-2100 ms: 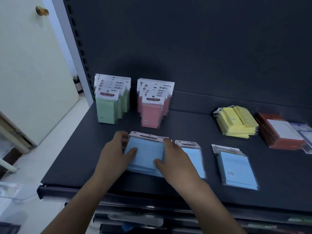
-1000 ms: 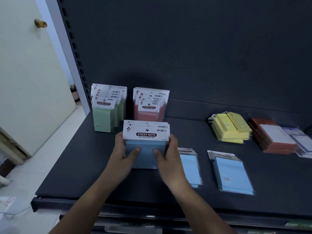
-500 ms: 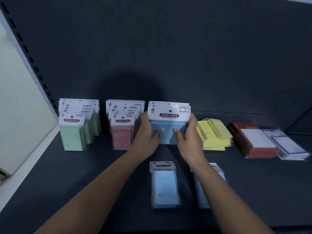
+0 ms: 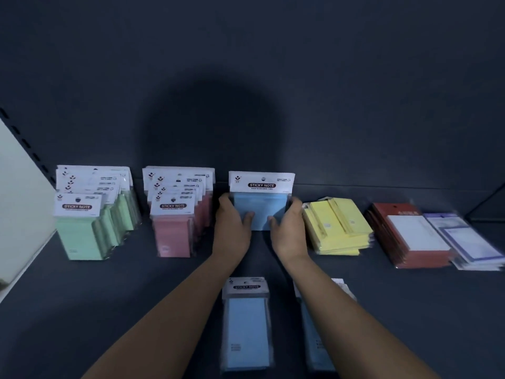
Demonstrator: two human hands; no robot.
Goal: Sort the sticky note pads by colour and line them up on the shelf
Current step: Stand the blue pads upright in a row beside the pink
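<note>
Both hands grip an upright stack of blue sticky note pads (image 4: 261,206) at the back of the dark shelf (image 4: 136,291). My left hand (image 4: 232,225) clasps its left side and my right hand (image 4: 288,228) its right side. The stack stands just right of the upright row of pink pads (image 4: 175,225); an upright row of green pads (image 4: 87,225) stands further left. One blue pad (image 4: 247,326) lies flat near the front, between my forearms. Another flat blue pad (image 4: 314,340) is mostly hidden under my right forearm.
A flat pile of yellow pads (image 4: 337,227) lies right of the blue stack. Further right lie a pile of red-backed pads (image 4: 410,236) and a pile of purple-edged pads (image 4: 470,242). The dark back panel (image 4: 246,77) rises behind everything.
My hands lifted the blue stack from flat at the shelf front, stood it upright, and carried it back beside the pink row. The camera moved closer to the shelf.
</note>
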